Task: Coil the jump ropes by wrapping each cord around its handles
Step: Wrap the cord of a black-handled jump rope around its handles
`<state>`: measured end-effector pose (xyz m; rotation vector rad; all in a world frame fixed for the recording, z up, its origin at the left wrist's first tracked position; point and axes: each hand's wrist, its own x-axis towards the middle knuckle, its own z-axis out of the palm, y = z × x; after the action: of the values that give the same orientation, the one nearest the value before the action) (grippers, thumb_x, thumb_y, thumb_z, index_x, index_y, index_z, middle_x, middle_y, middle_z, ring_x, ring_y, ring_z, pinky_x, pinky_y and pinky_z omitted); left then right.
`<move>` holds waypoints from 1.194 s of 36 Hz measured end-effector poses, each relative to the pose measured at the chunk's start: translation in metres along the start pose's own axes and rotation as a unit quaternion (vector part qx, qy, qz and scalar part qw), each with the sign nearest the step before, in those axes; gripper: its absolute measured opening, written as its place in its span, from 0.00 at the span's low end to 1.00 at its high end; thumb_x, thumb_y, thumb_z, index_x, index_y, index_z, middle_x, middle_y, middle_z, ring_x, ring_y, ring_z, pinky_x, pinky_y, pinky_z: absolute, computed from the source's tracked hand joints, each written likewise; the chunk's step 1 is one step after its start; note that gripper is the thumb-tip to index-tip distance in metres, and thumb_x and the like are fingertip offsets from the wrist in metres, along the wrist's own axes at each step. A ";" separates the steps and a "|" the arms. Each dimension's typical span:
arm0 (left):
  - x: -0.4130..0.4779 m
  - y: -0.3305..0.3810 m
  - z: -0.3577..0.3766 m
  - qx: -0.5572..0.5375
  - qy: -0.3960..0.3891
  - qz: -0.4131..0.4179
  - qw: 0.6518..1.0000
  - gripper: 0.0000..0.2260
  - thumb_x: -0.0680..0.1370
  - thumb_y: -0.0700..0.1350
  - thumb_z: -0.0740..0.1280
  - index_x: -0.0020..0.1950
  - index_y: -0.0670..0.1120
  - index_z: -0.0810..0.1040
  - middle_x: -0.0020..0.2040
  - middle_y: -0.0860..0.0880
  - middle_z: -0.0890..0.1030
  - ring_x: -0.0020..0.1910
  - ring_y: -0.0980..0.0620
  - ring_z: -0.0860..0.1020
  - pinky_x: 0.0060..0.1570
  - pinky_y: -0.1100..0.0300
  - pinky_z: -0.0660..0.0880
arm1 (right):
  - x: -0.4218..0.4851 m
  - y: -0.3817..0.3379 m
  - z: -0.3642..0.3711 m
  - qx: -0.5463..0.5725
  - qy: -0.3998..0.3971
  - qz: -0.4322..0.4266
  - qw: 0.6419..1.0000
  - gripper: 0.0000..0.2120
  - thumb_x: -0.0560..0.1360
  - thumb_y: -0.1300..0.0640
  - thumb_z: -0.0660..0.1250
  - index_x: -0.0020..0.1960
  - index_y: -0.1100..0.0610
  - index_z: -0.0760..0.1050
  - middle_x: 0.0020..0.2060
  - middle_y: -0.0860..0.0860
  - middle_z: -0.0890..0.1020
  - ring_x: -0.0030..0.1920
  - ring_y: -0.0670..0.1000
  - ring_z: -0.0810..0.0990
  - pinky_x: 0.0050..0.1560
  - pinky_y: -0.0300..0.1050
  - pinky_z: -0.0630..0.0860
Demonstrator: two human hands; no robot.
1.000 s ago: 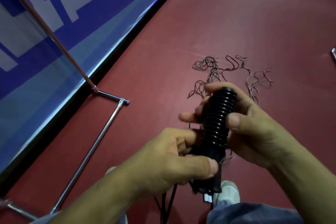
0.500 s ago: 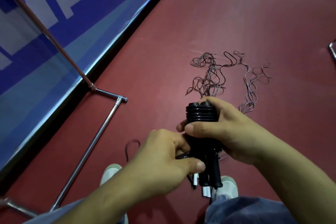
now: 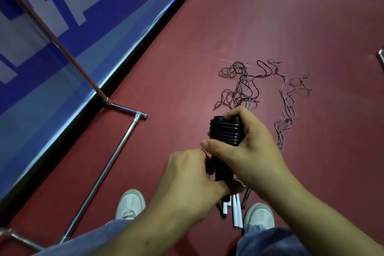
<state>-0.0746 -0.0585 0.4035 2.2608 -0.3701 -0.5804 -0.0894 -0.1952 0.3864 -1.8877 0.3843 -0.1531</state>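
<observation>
A black jump rope bundle [image 3: 226, 133] stands upright between my hands, its black cord wound in tight rings around the paired handles. My right hand [image 3: 247, 151] wraps the coiled upper part, thumb across the front. My left hand [image 3: 191, 181] grips the lower, bare part of the handles; whether it also pinches the cord end is hidden. On the red floor beyond lie thin tangled cords [image 3: 239, 87] of other jump ropes, a second strand [image 3: 288, 100] trailing right. Black and white handles [image 3: 235, 211] lie on the floor below my hands.
A chrome rack base [image 3: 116, 151] runs along the floor on the left, its upright pole [image 3: 62, 45] slanting up. A blue banner wall [image 3: 62, 27] borders the floor. My two white shoes [image 3: 131, 203] and jeans show at the bottom. A metal piece [image 3: 380, 55] sits at the right edge.
The bundle swung from tilted to upright and my right hand slid up over the coiled part. My left hand moved up closer to the right hand on the lower handles.
</observation>
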 end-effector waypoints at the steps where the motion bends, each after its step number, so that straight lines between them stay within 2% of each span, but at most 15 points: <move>1: 0.001 -0.002 0.001 0.007 0.015 -0.001 1.000 0.14 0.64 0.54 0.79 0.35 0.50 0.77 0.34 0.55 0.81 0.33 0.56 0.77 0.28 0.62 0.71 | -0.002 0.000 0.004 -0.016 0.028 -0.004 0.999 0.21 0.63 0.53 0.83 0.45 0.50 0.72 0.37 0.47 0.84 0.38 0.51 0.83 0.41 0.51 0.82; 3: 0.003 -0.004 0.003 0.004 0.042 0.002 0.999 0.12 0.67 0.51 0.76 0.36 0.48 0.76 0.33 0.52 0.81 0.36 0.55 0.78 0.30 0.60 0.72 | -0.003 -0.001 0.008 -0.018 0.066 -0.001 0.998 0.21 0.63 0.53 0.84 0.44 0.50 0.71 0.36 0.48 0.83 0.36 0.49 0.82 0.39 0.49 0.81; 5: 0.002 -0.006 0.004 0.009 0.060 0.011 0.998 0.14 0.70 0.52 0.75 0.35 0.45 0.75 0.30 0.50 0.77 0.32 0.55 0.75 0.29 0.61 0.70 | -0.001 -0.001 0.007 0.009 0.069 0.021 0.997 0.23 0.63 0.51 0.83 0.44 0.54 0.71 0.38 0.53 0.83 0.38 0.54 0.84 0.41 0.54 0.82; 9: 0.004 -0.011 -0.002 -0.027 0.055 0.025 0.998 0.15 0.68 0.52 0.77 0.35 0.43 0.76 0.26 0.49 0.72 0.25 0.54 0.64 0.25 0.61 0.63 | 0.007 -0.004 -0.010 0.168 -0.009 0.062 0.984 0.22 0.66 0.56 0.82 0.51 0.59 0.72 0.47 0.64 0.83 0.47 0.67 0.86 0.49 0.72 0.81; 12: 0.010 -0.014 -0.014 -0.143 -0.024 0.023 0.989 0.09 0.66 0.52 0.78 0.38 0.48 0.83 0.29 0.51 0.80 0.28 0.53 0.73 0.29 0.53 0.74 | 0.011 -0.006 -0.027 0.284 -0.150 0.071 0.944 0.25 0.69 0.58 0.75 0.65 0.54 0.75 0.57 0.64 0.83 0.57 0.67 0.83 0.61 0.71 0.76; 16: 0.003 -0.010 -0.016 -0.287 -0.217 0.048 0.932 0.04 0.70 0.45 0.77 0.43 0.48 0.86 0.39 0.51 0.85 0.39 0.54 0.82 0.41 0.59 0.77 | 0.019 -0.009 -0.035 0.361 -0.297 0.048 0.883 0.37 0.69 0.58 0.67 0.78 0.49 0.64 0.69 0.64 0.76 0.68 0.69 0.75 0.68 0.73 0.69; 18: 0.002 -0.012 -0.010 -0.306 -0.257 0.055 0.915 0.07 0.71 0.44 0.76 0.47 0.45 0.86 0.46 0.46 0.87 0.46 0.48 0.84 0.49 0.51 0.80 | 0.021 -0.006 -0.034 0.385 -0.360 0.043 0.849 0.37 0.70 0.62 0.66 0.78 0.53 0.63 0.67 0.65 0.76 0.70 0.71 0.72 0.69 0.74 0.67; 19: 0.003 -0.014 -0.007 -0.299 -0.259 0.053 0.917 0.08 0.71 0.44 0.76 0.49 0.44 0.85 0.48 0.44 0.86 0.49 0.46 0.85 0.52 0.47 0.81 | 0.021 -0.006 -0.032 0.399 -0.371 0.050 0.837 0.35 0.69 0.64 0.70 0.75 0.57 0.67 0.61 0.65 0.80 0.68 0.72 0.74 0.68 0.73 0.70; 21: 0.004 -0.017 -0.006 -0.266 -0.251 0.047 0.930 0.11 0.70 0.47 0.76 0.50 0.44 0.83 0.48 0.42 0.86 0.50 0.44 0.85 0.55 0.44 0.80 | 0.019 -0.008 -0.028 0.408 -0.344 0.086 0.841 0.25 0.65 0.64 0.76 0.61 0.61 0.77 0.44 0.59 0.82 0.58 0.70 0.82 0.58 0.63 0.79; 24: 0.006 -0.020 -0.006 -0.175 -0.196 0.033 0.964 0.09 0.69 0.49 0.77 0.40 0.45 0.81 0.34 0.48 0.82 0.35 0.54 0.79 0.40 0.51 0.78 | 0.015 -0.010 -0.019 0.336 -0.228 0.123 0.906 0.13 0.65 0.68 0.73 0.46 0.59 0.76 0.35 0.57 0.78 0.42 0.63 0.86 0.41 0.52 0.83; 27: 0.007 -0.021 -0.005 -0.047 -0.099 0.035 0.993 0.19 0.69 0.53 0.79 0.33 0.43 0.74 0.25 0.54 0.68 0.27 0.56 0.64 0.28 0.60 0.64 | 0.017 -0.005 -0.017 0.251 -0.154 0.120 0.948 0.13 0.67 0.66 0.76 0.47 0.62 0.74 0.37 0.59 0.75 0.34 0.60 0.83 0.36 0.48 0.80; 30: 0.004 -0.020 -0.001 -0.021 -0.039 0.045 0.998 0.19 0.69 0.54 0.79 0.32 0.45 0.73 0.23 0.55 0.67 0.25 0.55 0.63 0.24 0.65 0.59 | 0.017 -0.004 -0.014 0.197 -0.115 0.124 0.966 0.14 0.72 0.68 0.75 0.48 0.67 0.70 0.36 0.59 0.73 0.29 0.56 0.81 0.32 0.46 0.78; 37: 0.002 -0.013 0.006 -0.025 0.005 0.043 0.999 0.19 0.71 0.51 0.77 0.29 0.48 0.70 0.23 0.56 0.72 0.24 0.56 0.68 0.25 0.67 0.63 | 0.016 -0.001 -0.008 0.154 0.001 0.102 0.983 0.15 0.74 0.62 0.75 0.49 0.67 0.70 0.29 0.52 0.74 0.28 0.54 0.81 0.30 0.47 0.79; 40: 0.002 -0.012 0.007 -0.017 0.021 0.051 0.998 0.21 0.63 0.63 0.73 0.34 0.47 0.72 0.27 0.53 0.72 0.26 0.55 0.66 0.25 0.65 0.62 | 0.012 -0.005 -0.008 0.142 0.048 0.070 0.986 0.15 0.74 0.60 0.76 0.49 0.66 0.71 0.29 0.50 0.76 0.29 0.53 0.82 0.29 0.45 0.79; 43: 0.002 -0.010 0.007 0.033 0.028 0.045 0.998 0.26 0.58 0.70 0.72 0.38 0.50 0.73 0.31 0.55 0.73 0.30 0.57 0.70 0.29 0.62 0.64 | 0.009 -0.002 -0.004 0.092 0.093 0.045 0.990 0.17 0.73 0.51 0.77 0.49 0.61 0.73 0.35 0.56 0.81 0.35 0.59 0.84 0.34 0.54 0.82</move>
<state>-0.0754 -0.0569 0.3907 2.3052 -0.4670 -0.4642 -0.0816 -0.2015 0.3890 -1.6765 0.5612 -0.2953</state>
